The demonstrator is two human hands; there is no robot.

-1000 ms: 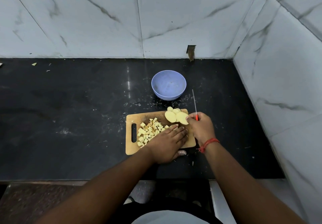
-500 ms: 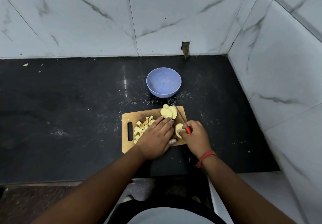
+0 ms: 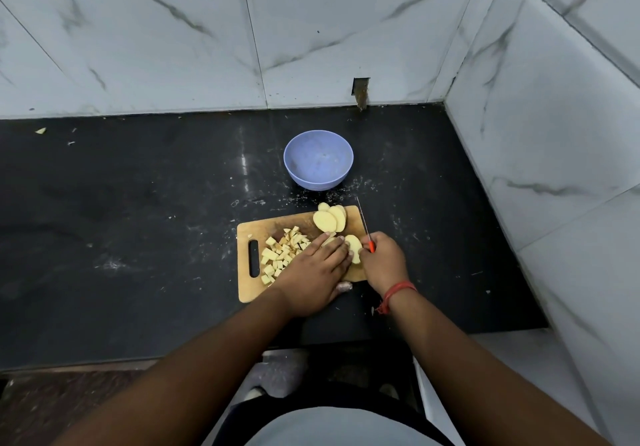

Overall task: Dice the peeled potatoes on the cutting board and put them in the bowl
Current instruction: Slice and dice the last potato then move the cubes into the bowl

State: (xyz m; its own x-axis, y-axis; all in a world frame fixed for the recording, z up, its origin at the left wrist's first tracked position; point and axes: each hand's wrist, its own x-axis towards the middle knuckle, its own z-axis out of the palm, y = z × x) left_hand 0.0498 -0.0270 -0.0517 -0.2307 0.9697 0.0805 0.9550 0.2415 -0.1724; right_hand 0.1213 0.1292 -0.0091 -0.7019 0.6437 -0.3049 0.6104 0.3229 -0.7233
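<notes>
**Knife lifts as one slice is drawn out for dicing**

A slice (image 3: 353,248) that a second ago lay with the stack at the board's far corner now sits apart, lower on the board (image 3: 301,223), and the left hand (image 3: 313,272) has shifted right to meet it. That hand lies flat near the frame's centre, fingers straight, their tips touching the slice's left edge. The right hand (image 3: 382,263), just right of it, is wrapped round the red handle of the knife (image 3: 363,222), whose thin blade points up the frame towards the bowl (image 3: 318,160) and looks clear of the potato. The remaining slices (image 3: 329,218) overlap at the board's upper right; the dice (image 3: 282,251) are heaped on its left half, beside the handle slot. The blue bowl stands on the black table (image 3: 138,220) just above the board, with no potato visible inside. The job appears to be mid-dicing: the single slice seems set for cutting. The next move likely calls for bringing the blade down across it, left fingertips tucked clear, before anything goes to the bowl.
</notes>
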